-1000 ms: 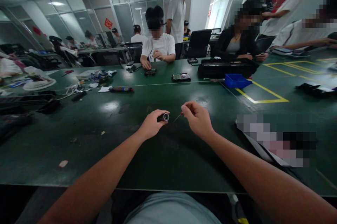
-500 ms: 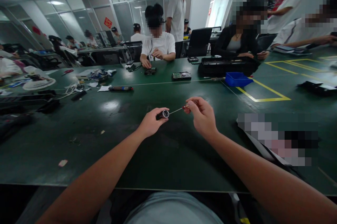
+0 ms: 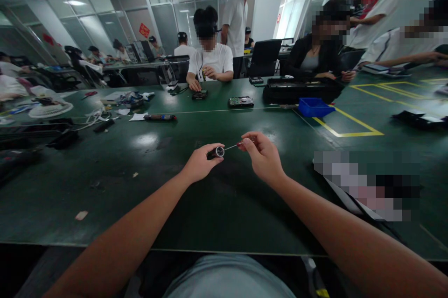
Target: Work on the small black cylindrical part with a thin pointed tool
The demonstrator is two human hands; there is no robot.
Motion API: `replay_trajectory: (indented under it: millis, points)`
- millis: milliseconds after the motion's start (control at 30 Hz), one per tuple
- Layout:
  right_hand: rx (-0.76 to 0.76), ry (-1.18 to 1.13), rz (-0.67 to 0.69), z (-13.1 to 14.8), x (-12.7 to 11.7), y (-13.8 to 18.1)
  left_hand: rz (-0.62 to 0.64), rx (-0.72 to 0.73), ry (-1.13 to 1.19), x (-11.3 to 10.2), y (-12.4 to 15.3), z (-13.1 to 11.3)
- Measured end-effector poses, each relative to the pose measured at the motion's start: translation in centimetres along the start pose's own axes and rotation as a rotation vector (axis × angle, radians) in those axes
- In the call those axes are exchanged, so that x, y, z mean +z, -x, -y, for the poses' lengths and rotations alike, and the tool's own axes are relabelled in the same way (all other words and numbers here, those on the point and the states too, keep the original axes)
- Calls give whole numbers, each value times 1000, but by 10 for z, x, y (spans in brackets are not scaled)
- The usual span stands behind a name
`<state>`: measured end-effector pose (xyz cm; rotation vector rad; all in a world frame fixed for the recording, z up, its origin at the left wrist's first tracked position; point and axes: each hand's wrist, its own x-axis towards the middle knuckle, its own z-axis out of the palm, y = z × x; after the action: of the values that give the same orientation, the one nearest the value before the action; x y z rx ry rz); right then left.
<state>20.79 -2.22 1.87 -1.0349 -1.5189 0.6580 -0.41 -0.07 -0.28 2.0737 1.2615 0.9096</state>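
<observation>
My left hand is closed around a small black cylinder with a silver ring at its open end, possibly a flashlight; most of its body is hidden by the fingers. My right hand pinches the reddish handle of a screwdriver. Its thin metal shaft points left and its tip reaches the ringed end of the cylinder. How deep the tip goes I cannot tell. Both hands are held above the green table.
Across the table a person handles a hard drive. Another drive, a blue bin and a long black case stand ahead. A pen-like tool, cables and a white fan part lie left. A blurred-out flat object lies right.
My right hand has moved slightly left with the screwdriver, bringing its handle closer to the cylinder. The left hand stays almost in place.
</observation>
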Motion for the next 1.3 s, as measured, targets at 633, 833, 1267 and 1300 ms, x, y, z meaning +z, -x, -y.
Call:
replay_trajectory:
  millis: [633,833,1267,1300]
  points:
    - [12,279,-4,8,-3,-1,44,0,-53,-4,1,1]
    - [-28,303,29,11,-3,2,27,16,-28,-3,1,5]
    - [-30,278,51,13,-3,2,20,26,-31,-3,1,7]
    - [-29,277,51,13,-3,2,19,26,-31,-4,1,6]
